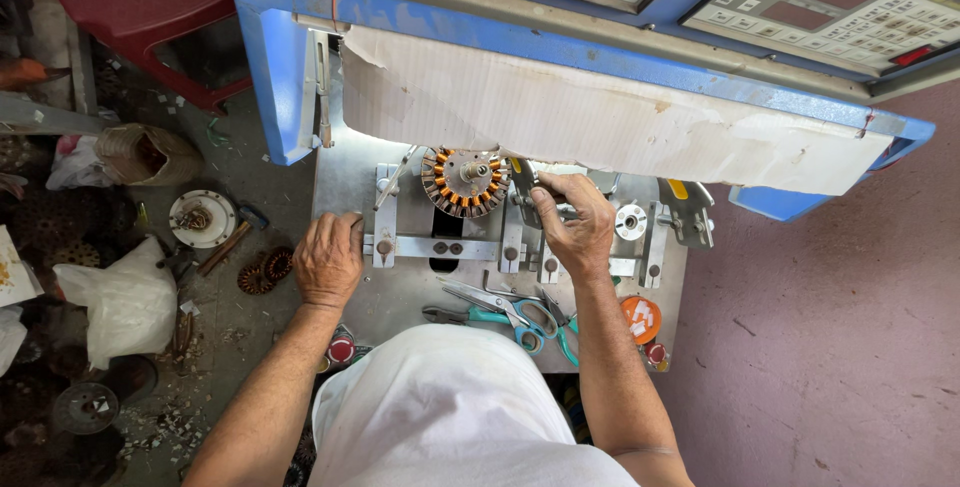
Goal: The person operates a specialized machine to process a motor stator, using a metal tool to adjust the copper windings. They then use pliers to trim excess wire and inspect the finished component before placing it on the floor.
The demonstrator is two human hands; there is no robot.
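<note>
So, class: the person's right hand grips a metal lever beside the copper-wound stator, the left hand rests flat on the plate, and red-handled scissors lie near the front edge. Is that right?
Not quite. In the head view the scissors have teal handles, not red. The rest stands: the right hand grips a metal lever beside the copper-wound stator, and the left hand rests on the metal plate.

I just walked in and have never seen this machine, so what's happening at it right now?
A person leans over a metal work plate under a blue machine with keypads. The right hand grips a metal fitting beside a round stator with orange copper coils mounted on the machine. The left hand rests flat on the plate's left edge. Teal-handled scissors lie near the front.
</note>
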